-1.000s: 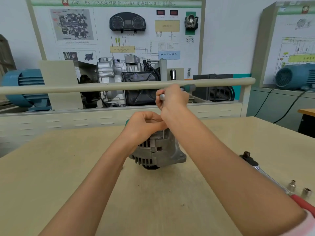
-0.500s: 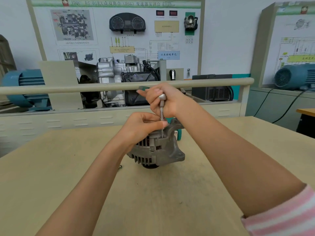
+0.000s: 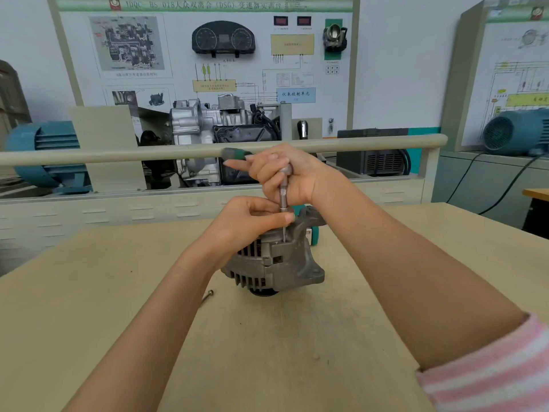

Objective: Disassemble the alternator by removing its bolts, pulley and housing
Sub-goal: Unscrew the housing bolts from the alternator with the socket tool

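Two hands over the alternator [image 3: 276, 263], mid-tabletop. Right hand [image 3: 285, 173] clenched round the head of a T-handle driver [image 3: 283, 197]; green grip pokes out to the left, steel shaft stands upright, tip down at the housing's upper face. Left hand [image 3: 252, 218] curled, fingertips pinching the shaft just above the housing. Alternator sits on the tabletop [image 3: 297, 337]. One loose bolt [image 3: 208, 295] lies on the tabletop just left of it, apart.
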`<control>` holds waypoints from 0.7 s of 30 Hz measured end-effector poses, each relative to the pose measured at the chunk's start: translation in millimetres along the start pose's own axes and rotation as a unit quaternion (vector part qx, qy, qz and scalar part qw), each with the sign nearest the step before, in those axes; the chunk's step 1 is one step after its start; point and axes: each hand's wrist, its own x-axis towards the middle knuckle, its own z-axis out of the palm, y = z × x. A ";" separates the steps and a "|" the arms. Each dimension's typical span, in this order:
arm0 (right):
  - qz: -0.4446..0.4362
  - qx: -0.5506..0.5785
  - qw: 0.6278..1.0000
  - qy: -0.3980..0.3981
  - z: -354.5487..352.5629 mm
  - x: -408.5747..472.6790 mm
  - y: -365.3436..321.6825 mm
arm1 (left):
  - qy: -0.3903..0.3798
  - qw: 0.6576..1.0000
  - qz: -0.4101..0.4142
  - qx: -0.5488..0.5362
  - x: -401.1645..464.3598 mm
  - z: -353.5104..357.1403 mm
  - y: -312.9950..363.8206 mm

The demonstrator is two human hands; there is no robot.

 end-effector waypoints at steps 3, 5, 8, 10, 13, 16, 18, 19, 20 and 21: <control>0.054 0.013 0.994 -0.089 -3.7 1.4 -1.0 | 0.005 1.000 -0.002 -0.006 -0.1 -0.3 -0.3; 0.049 0.047 0.993 -0.096 -4.3 -0.6 0.7 | 0.015 1.000 -0.002 -0.004 0.0 0.4 -0.4; -0.064 0.066 0.995 0.029 4.6 -4.6 10.0 | 0.027 0.999 0.006 -0.018 -0.2 1.7 0.5; -0.229 0.095 0.947 0.202 13.0 -2.2 20.6 | 0.045 0.999 0.010 -0.005 0.4 4.3 -0.4; -0.402 0.122 0.842 0.337 22.1 3.1 32.5 | 0.071 0.996 0.021 0.042 1.5 7.2 -1.8; -0.325 0.086 0.886 0.318 24.0 6.5 28.4 | 0.044 0.999 0.013 0.019 0.8 3.5 -1.3; -0.231 0.043 0.937 0.260 21.0 5.5 18.8 | 0.024 1.000 0.006 0.012 0.4 2.2 -0.2; -0.171 0.036 0.963 0.205 18.1 3.7 14.0 | 0.019 1.000 0.005 0.011 0.2 2.3 -0.2; -0.112 0.041 0.982 0.144 14.0 3.0 9.6 | 0.018 1.000 0.005 0.009 -0.3 2.5 -0.5; -0.063 0.051 0.993 0.090 8.8 2.8 6.0 | 0.018 1.000 0.007 0.009 -0.7 2.5 -0.8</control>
